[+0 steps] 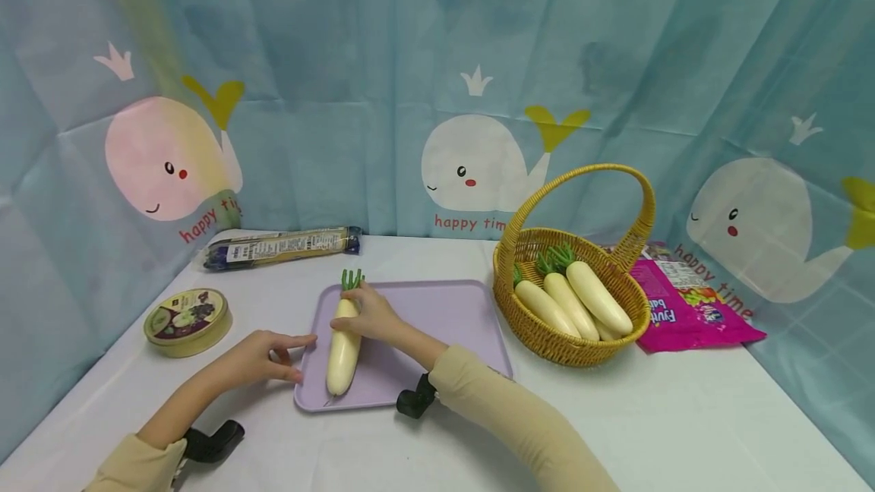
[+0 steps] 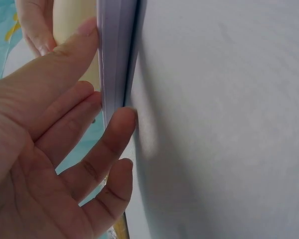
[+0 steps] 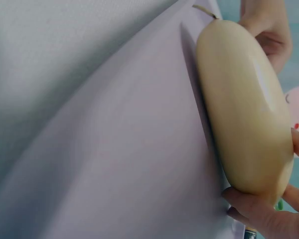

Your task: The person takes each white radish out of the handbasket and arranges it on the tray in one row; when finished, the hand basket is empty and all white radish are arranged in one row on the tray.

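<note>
A white radish (image 1: 344, 359) with short green stem stubs lies lengthwise on the left part of a lilac tray (image 1: 431, 310). My right hand (image 1: 372, 315) grips it near the stem end, thumb on one side and fingers on the other. In the right wrist view the radish (image 3: 244, 109) shows its thin root tip, with the fingers (image 3: 261, 211) around the opposite end. My left hand (image 1: 256, 359) is at the tray's left edge, its thumb and index fingertip touching the rim. The left wrist view shows this hand (image 2: 55, 134) with loosely bent fingers against the tray's side (image 2: 114, 55).
Right of the tray stands a wicker basket (image 1: 547, 348) with a tall handle, holding several white radishes (image 1: 598, 298). Beside it lies a pink snack bag (image 1: 683, 310). A round tin (image 1: 187, 323) sits at the left, and a long plastic-wrapped packet (image 1: 283, 247) lies at the back.
</note>
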{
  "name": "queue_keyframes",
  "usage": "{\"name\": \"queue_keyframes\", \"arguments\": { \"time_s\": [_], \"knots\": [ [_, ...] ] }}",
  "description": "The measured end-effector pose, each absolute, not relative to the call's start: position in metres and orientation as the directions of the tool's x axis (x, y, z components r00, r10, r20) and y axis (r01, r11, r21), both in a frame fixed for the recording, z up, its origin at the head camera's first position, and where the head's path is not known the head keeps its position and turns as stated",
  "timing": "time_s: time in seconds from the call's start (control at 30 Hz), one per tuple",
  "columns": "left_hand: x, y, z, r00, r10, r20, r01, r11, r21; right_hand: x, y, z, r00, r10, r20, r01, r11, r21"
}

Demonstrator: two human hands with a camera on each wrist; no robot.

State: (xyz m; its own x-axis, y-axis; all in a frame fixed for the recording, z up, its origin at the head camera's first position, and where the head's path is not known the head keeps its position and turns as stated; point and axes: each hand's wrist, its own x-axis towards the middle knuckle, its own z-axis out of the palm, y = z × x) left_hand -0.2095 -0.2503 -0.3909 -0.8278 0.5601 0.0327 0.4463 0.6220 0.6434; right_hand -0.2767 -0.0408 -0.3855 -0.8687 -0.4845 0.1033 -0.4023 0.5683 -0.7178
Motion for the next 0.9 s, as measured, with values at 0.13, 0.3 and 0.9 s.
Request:
{"name": "queue_keyframes", "arguments": {
  "time_s": [0.13,0.3,0.9],
  "knots": [
    [-0.210,-0.250,-0.392,-0.821,0.570,0.042,0.456,0.610,0.648,-0.277,-0.042,-0.386,-0.876,-0.476,0.075,-0.381,0.588,-0.713],
    [-0.211,-0.251,-0.394,-0.819,0.571,0.051,0.464,0.609,0.644,-0.275,-0.046,-0.385,-0.879,-0.473,0.063,-0.373,0.597,-0.710],
    [-0.211,-0.252,-0.393,-0.805,0.587,0.082,0.497,0.593,0.634,-0.273,-0.058,-0.380,-0.887,-0.461,0.010,-0.336,0.631,-0.699]
  ]
}}
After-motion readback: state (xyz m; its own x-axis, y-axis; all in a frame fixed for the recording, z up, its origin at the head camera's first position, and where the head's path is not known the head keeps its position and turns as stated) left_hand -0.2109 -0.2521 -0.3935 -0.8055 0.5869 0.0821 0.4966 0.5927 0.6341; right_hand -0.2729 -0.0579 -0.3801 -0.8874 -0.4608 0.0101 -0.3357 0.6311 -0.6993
